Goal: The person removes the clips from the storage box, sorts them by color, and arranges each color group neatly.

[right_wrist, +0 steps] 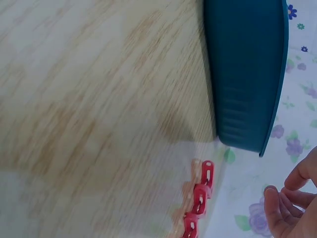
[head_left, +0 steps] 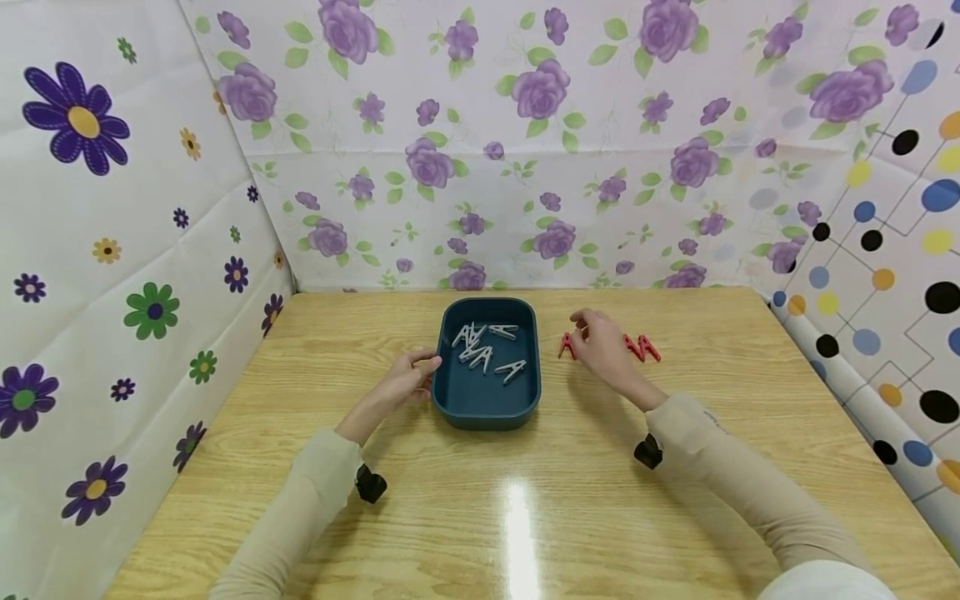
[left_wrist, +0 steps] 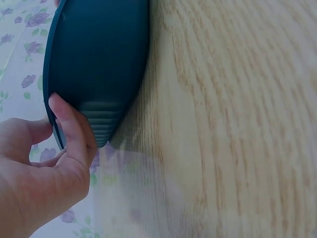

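A dark teal plastic bin (head_left: 486, 417) stands on the table with several grey clothespins (head_left: 512, 368) lying inside. My left hand (head_left: 411, 377) pinches the bin's left rim, thumb at the edge and fingers along the outer wall, as the left wrist view shows up close. To the right of the bin, my right hand (head_left: 603, 350) hovers over a short row of red clothespins (head_left: 648, 347). Its fingers are loosely bent, with nothing visible between them. In the right wrist view the row of red clothespins (right_wrist: 200, 198) lies on the table, apart from the fingertips.
The light wood table (head_left: 480, 500) meets a flowered backdrop (head_left: 480, 208) along its far edge. Patterned sheets hang at the left (head_left: 150, 333) and right (head_left: 885, 292). Each wrist wears a small black camera.
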Demonstrator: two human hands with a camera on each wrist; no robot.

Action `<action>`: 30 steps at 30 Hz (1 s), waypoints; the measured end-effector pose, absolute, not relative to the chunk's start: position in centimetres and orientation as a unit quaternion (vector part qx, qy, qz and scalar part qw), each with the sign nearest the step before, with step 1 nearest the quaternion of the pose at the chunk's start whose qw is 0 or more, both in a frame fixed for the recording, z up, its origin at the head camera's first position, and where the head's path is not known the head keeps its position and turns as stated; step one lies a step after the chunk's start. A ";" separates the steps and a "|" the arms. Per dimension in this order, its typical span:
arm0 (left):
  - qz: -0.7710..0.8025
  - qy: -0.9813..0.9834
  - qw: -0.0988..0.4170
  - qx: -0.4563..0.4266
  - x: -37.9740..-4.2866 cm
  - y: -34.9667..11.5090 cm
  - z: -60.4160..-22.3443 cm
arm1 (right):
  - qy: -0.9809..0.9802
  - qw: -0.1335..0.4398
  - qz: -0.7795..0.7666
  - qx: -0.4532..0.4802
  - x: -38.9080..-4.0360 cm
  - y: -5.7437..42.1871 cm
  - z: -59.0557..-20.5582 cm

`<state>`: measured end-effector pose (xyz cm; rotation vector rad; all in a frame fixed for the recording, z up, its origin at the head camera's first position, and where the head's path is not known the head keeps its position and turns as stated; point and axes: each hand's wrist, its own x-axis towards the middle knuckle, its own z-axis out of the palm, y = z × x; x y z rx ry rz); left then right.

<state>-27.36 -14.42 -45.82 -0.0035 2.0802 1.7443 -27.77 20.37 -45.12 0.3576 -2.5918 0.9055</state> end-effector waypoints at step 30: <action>0.620 0.757 0.208 0.005 -27.3 -14.4 -45.7 | -0.902 0.148 0.333 0.230 -26.8 14.1 -42.8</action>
